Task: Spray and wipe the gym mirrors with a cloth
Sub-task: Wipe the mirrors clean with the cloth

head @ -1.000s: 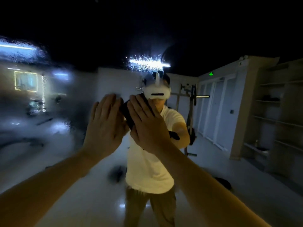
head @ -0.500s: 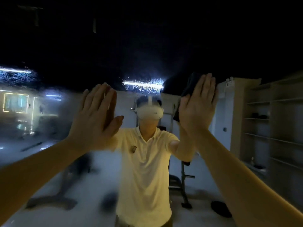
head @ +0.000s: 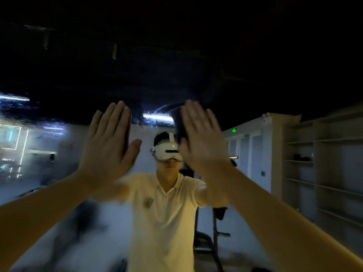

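Cloth (head: 179, 124), likely soft and limp, sits upper centre, pinned to the mirror (head: 59, 154) under your flat right hand (head: 202, 142); left hand (head: 110, 144) flat, apart, empty; press palm-wide, wet glass looks slippery.

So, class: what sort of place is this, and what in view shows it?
Probably a gym: a wall mirror misted with spray, a metal exercise rack reflected behind the person, and open shelving at right.

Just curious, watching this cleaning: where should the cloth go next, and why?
Probably sweep the right hand, pressing the dark cloth flat on the mirror, leftward: that side looks misted and blurry, while the right side reflects clearly.
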### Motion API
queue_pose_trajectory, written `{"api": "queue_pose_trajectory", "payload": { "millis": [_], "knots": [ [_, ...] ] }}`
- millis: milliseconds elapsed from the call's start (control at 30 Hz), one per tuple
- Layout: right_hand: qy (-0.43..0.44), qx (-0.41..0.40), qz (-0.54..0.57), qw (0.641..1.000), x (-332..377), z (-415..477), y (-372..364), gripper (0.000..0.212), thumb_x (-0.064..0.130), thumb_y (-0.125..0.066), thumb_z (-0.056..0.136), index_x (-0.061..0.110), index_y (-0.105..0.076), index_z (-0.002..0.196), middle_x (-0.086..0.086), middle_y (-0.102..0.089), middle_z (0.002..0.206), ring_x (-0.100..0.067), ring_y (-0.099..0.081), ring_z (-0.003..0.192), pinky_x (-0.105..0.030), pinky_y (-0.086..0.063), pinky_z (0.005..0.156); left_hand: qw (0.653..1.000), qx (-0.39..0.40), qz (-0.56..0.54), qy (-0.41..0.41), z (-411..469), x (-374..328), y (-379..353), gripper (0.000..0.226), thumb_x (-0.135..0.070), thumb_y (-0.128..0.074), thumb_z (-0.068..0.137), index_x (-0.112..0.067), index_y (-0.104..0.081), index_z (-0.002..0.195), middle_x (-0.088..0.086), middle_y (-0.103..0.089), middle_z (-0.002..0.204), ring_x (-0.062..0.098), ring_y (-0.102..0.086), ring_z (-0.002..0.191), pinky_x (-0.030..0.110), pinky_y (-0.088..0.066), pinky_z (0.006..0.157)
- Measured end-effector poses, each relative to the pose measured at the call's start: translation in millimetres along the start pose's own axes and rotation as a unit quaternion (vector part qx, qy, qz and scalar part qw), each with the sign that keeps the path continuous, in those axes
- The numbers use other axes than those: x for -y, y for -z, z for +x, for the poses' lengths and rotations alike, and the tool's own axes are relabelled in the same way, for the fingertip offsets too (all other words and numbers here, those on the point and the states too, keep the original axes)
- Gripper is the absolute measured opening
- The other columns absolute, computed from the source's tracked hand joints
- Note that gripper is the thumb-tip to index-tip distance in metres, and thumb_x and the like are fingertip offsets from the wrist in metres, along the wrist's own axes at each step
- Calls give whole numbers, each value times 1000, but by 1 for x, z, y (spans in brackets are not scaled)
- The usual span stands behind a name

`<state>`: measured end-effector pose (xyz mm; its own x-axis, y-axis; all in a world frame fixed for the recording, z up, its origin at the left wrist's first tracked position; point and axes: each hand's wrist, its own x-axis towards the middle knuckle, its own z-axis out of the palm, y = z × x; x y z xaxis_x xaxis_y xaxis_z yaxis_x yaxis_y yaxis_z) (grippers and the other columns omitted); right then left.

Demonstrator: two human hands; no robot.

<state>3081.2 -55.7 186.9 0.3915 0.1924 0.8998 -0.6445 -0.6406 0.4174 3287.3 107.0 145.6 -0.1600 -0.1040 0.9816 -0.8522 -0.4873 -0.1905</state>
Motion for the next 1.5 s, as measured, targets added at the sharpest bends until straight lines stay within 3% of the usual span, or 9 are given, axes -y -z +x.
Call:
{"api": "queue_pose_trajectory", "payload": {
  "millis": [200,333,667,833,967,1100,1200,1300,1500],
  "knots": [
    [-291,-16,-5,957,-95,-24,7,70,36,-24,101,2,-17,163,-18,-17,170,-31,-15,158,-52,-17,127,1000,14,6,-2,-3,1,-2,77,-49,-30,107,1,-19,164,20,-17,172,31,-10,162,55,-12,130],
    [-410,-38,10,911,-63,9,4,72,35,-18,99,-2,-17,162,-21,-18,169,-33,-16,157,-52,-13,127,1000,16,5,-5,-4,3,-5,77,-48,-32,107,1,-17,164,20,-14,173,30,-8,162,57,-14,129],
    [-94,13,16,995,118,86,4,72,43,-7,102,5,0,163,-16,7,171,-28,9,159,-50,0,128,993,-28,-112,-19,-8,12,-6,63,-30,-30,106,3,-32,159,20,-27,169,28,-19,161,58,-20,127],
    [28,24,-14,999,88,54,2,70,40,-18,102,8,-13,164,-11,-6,173,-22,-1,160,-45,-3,129,991,-32,-131,-18,-12,15,-3,66,-25,-32,100,7,-34,157,22,-29,168,30,-22,160,56,-18,129],
    [-28,30,-12,999,13,6,4,71,38,-26,101,7,-14,164,-11,-8,172,-23,-4,160,-49,-12,129,996,-18,-80,-19,-12,12,-4,68,-25,-36,99,8,-31,158,24,-26,168,34,-19,160,56,-17,129],
    [-241,9,-7,970,-43,-41,3,68,35,-24,102,4,-17,163,-15,-16,171,-28,-13,159,-51,-17,127,998,-9,-61,-19,-11,10,-4,68,-29,-32,101,8,-31,158,25,-25,168,35,-19,160,58,-19,128],
    [-355,-18,4,935,-25,-46,-1,68,31,-24,101,-1,-21,161,-21,-25,167,-33,-21,156,-50,-16,127,998,-1,-66,-18,-13,10,-4,69,-29,-32,100,7,-29,159,24,-23,170,35,-18,160,59,-20,127],
    [-333,-16,23,942,23,-31,-3,68,33,-21,102,-2,-18,161,-21,-20,169,-33,-15,158,-50,-12,128,997,17,-74,-27,-12,15,0,68,-28,-32,101,5,-27,160,21,-20,171,31,-14,161,57,-19,128],
    [-140,-9,67,988,134,3,-7,67,35,-25,106,-1,-17,161,-23,-10,169,-35,-7,159,-56,-15,126,997,43,-44,-38,-36,38,31,67,-34,-38,106,1,-27,161,22,-24,170,32,-20,160,54,-18,129]
  ]
}}
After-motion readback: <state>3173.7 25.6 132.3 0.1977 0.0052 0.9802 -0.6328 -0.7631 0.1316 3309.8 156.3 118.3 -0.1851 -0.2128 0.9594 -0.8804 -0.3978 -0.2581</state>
